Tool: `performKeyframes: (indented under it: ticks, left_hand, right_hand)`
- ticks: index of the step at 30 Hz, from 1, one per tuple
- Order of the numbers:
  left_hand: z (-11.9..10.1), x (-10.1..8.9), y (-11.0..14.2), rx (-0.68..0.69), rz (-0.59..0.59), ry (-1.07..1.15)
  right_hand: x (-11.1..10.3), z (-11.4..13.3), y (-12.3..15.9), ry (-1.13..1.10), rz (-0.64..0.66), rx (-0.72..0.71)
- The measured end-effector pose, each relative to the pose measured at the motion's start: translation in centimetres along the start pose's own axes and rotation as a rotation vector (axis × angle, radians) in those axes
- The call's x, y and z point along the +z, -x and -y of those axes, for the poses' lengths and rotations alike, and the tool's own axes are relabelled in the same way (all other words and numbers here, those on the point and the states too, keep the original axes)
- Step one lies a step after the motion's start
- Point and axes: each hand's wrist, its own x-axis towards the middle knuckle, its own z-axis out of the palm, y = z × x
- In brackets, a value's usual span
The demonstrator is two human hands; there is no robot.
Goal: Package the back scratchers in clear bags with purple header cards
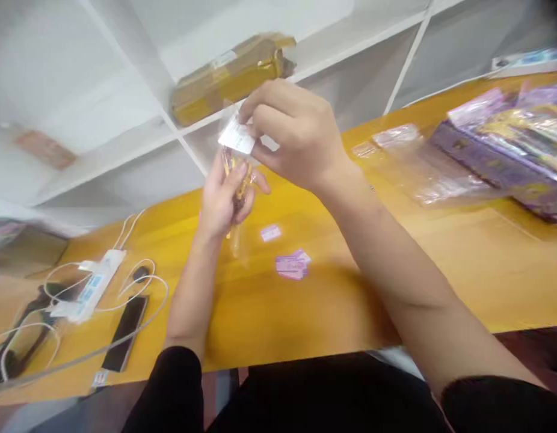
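Some purple cards (293, 266) lay loose on the table (251, 319), so the job looked unfinished, but above it the left hand (219, 201) gripped a see-through bag (241, 190) that seemed filled, while the right hand (294, 135) pinched the white tag (236, 137) at its top.

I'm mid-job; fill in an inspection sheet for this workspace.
Surface: yellow-brown table.
Job's things: clear packet with yellow pieces; white label; pink cards lying on the table.
Clutter: plastic bags and purple box, right; dark slab, left.
Grip: left hand around the packet; right hand pinching the label.
Cables: white cables looped by a power strip, left; one crosses the slab.
Surroundings: white shelves behind, with a taped parcel.
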Motion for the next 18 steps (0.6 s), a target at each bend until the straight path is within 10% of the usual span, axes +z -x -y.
performKeyframes:
  ticks: [18]
  left_hand:
    - [-1.4, -0.1, 0.7, -0.115, 0.126, 0.066]
  right_hand:
    - [-2.7, -0.5, -0.3, -0.248, -0.066, 0.174]
